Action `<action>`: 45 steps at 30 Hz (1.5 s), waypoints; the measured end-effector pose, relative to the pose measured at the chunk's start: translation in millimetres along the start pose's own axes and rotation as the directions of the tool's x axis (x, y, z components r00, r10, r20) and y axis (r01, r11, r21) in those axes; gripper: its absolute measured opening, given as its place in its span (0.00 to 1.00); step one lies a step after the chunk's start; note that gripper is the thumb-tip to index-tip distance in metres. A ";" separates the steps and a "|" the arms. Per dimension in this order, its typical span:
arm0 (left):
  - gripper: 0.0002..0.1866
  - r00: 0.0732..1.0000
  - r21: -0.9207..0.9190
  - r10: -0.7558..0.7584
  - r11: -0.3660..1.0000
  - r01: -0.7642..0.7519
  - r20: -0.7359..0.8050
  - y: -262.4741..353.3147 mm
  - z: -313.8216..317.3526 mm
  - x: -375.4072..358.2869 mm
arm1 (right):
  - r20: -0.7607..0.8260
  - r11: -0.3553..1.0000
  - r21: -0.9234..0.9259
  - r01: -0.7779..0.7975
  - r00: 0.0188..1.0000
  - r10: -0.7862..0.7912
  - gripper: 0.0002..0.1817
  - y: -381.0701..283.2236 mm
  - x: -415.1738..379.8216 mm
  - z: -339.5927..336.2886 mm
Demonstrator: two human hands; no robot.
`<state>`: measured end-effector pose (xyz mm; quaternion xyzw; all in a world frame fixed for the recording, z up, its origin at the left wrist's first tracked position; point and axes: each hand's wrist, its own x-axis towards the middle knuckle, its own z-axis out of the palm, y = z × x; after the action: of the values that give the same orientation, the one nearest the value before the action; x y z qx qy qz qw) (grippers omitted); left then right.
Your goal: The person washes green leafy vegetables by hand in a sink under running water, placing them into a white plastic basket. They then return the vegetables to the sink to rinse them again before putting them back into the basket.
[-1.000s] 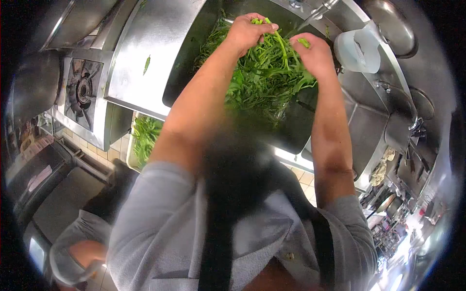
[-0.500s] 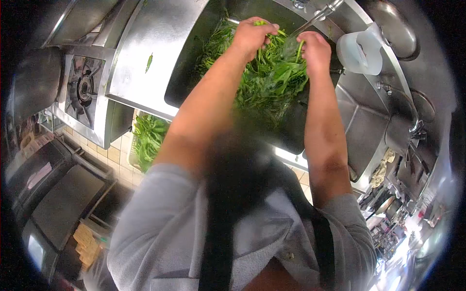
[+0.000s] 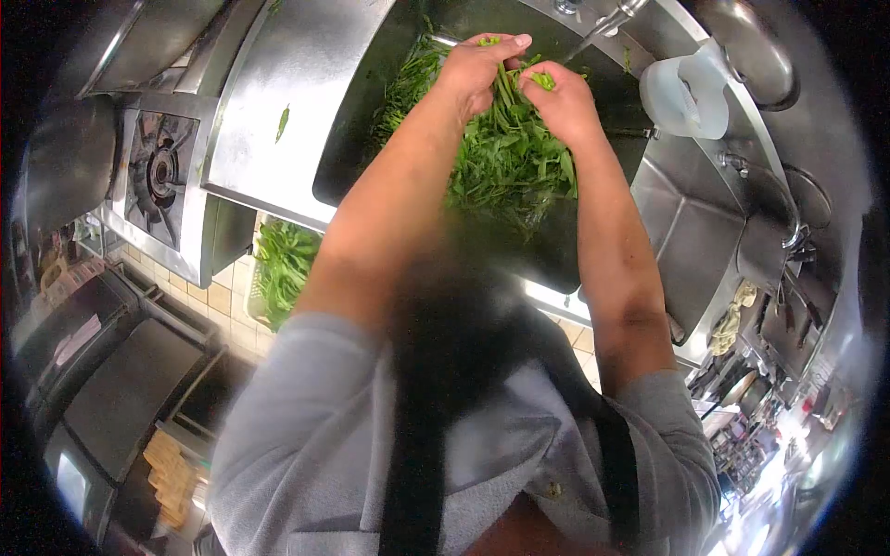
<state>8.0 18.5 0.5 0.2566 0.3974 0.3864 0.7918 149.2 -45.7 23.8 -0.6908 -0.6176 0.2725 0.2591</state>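
Leafy green vegetables (image 3: pixel 510 153) lie in a heap of long stems and leaves in the deep metal sink (image 3: pixel 348 157). My left hand (image 3: pixel 477 74) is closed around a bunch of green stems at the far side of the heap. Close beside it on the right, my right hand (image 3: pixel 561 100) pinches light green stems between thumb and fingers. The two hands almost touch, with the bunch hanging down between them. A metal faucet (image 3: pixel 619 17) reaches over the sink just beyond my right hand.
A clear plastic container (image 3: pixel 686 97) stands right of the sink, above a second basin (image 3: pixel 686 232). The steel counter (image 3: pixel 297 83) on the left bears one loose leaf. Below it sits a basket of greens (image 3: pixel 283 269). A gas burner (image 3: pixel 162 169) is farther left.
My right hand has moved left and turned inward, close to my left hand. The greens it held out to the right now lie nearer the left hand.
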 end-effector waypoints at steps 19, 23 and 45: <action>0.10 0.987 0.415 0.136 0.896 -0.157 0.080 21.5 -10.7 -17.6 | 0.207 0.924 0.295 -0.243 0.960 0.186 0.14 4.3 6.6 -45.4; 0.11 0.983 0.365 0.166 0.913 -0.184 0.081 16.9 -10.8 -13.7 | 0.197 0.950 0.207 -0.235 0.961 0.195 0.18 -1.2 3.9 -49.2; 0.11 0.984 0.243 0.175 0.956 -0.163 -0.029 -4.2 -1.0 -19.0 | -0.129 0.930 0.306 -0.203 0.959 0.252 0.15 12.7 6.0 -0.6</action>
<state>1.6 0.7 5.1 0.3733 0.4376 0.4081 0.7089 159.2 -41.0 15.0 -0.7327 -0.4630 0.3298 0.3743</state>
